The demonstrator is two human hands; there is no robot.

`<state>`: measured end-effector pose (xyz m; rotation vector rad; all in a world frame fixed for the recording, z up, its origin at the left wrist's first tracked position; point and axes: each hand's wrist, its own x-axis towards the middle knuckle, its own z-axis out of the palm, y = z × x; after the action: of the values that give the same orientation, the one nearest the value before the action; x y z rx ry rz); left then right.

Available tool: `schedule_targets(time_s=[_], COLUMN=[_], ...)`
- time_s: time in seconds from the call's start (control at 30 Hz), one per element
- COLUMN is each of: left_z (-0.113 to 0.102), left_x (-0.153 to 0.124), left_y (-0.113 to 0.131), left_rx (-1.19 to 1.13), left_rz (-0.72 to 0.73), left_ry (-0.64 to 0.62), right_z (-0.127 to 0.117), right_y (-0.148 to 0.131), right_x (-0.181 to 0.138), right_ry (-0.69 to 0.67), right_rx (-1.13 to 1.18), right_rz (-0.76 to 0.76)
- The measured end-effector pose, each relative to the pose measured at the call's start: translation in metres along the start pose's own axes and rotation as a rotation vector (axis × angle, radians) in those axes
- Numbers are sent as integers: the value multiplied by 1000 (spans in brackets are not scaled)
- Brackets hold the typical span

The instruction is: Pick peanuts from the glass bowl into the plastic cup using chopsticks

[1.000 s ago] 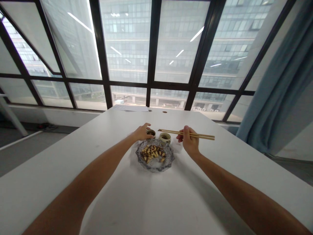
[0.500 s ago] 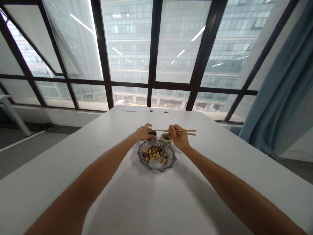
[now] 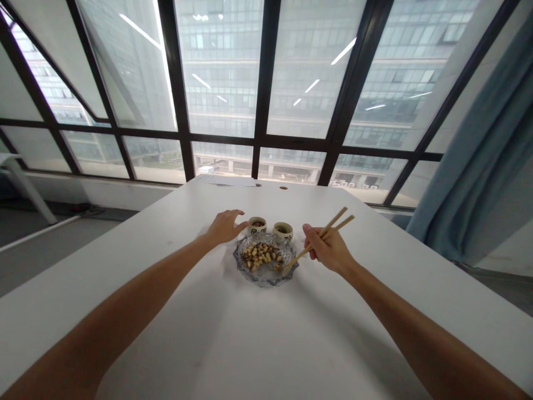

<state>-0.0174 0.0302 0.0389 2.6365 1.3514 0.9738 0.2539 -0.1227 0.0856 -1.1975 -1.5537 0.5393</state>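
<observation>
My right hand (image 3: 327, 247) grips a pair of wooden chopsticks (image 3: 310, 247), their tips lowered to the right side of a clear glass bowl (image 3: 266, 279). Inside that bowl lie many small pale and brown pieces (image 3: 260, 254) that look like nuts or seeds. Just behind it stand two small cream cups with dark characters, the left cup (image 3: 257, 226) holding something dark and the right cup (image 3: 283, 232) showing a dark inside. My left hand (image 3: 225, 226) is beside the left cup, fingers apart and holding nothing; its thumb comes close to the cup.
Everything stands on a long white table (image 3: 266, 333). At its far end are white papers (image 3: 227, 181) and a small brown round thing (image 3: 283, 188). Tall windows rise behind, with a blue curtain (image 3: 474, 166) on the right.
My left hand has let go of the left cup and moved left. The right hand has moved right and nearer, turning the chopsticks from level to slanting down into the bowl.
</observation>
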Motion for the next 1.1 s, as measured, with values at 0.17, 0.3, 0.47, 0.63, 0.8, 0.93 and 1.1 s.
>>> schedule_targets(time_s=[0.17, 0.3, 0.47, 0.63, 0.8, 0.93, 1.1], left_z=[7, 18, 19, 15, 16, 18, 20], left_x=[-35, -46, -49, -49, -49, -48, -48], left_y=[-20, -23, -18, -15, -15, -16, -17], left_rx=[-32, -131, -218, -243, -242, -226, -224], left_rz=[-135, -230, -350, -361, -365, -364, -372], left_ry=[161, 188, 109, 82, 74, 66, 65], right_z=[20, 30, 28, 35, 43, 43, 41], right_y=[6, 17, 24, 18, 23, 30, 29], right_x=[-2, -3, -2, -6, -9, -9, -8], right_ry=[-73, 11, 115, 93, 134, 98, 151], right_rx=[51, 60, 108, 127, 144, 110, 122], right_rz=[13, -28, -36, 24, 70, 63, 45])
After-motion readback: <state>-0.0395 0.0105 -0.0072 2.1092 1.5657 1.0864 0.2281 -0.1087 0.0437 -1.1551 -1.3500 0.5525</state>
